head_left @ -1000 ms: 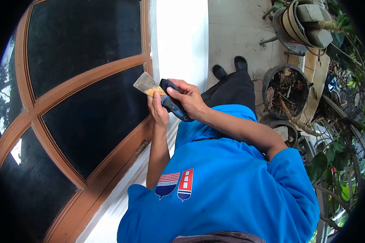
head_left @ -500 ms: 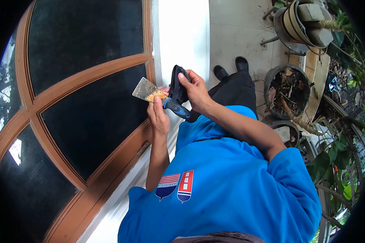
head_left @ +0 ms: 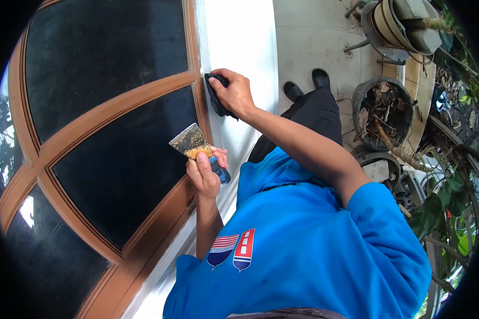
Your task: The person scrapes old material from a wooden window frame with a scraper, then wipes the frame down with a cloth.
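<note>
My left hand is closed around a putty knife with a wide metal blade and a black-and-blue handle. Yellowish residue speckles the blade, mostly near the handle. In my right hand is a folded black cloth, pressed against the white wall edge beside the window's brown wooden frame. The putty knife is held in front of the lower dark glass pane, its blade tilted up and to the left.
White wall runs beside the window frame. On the tiled floor stand a pot of soil and dry leaves and a stool with a pot. Leafy plants line the right side.
My right hand has moved up and left with the black cloth, from beside the putty knife to the wall edge at the frame. My left hand has lowered slightly with the knife.
</note>
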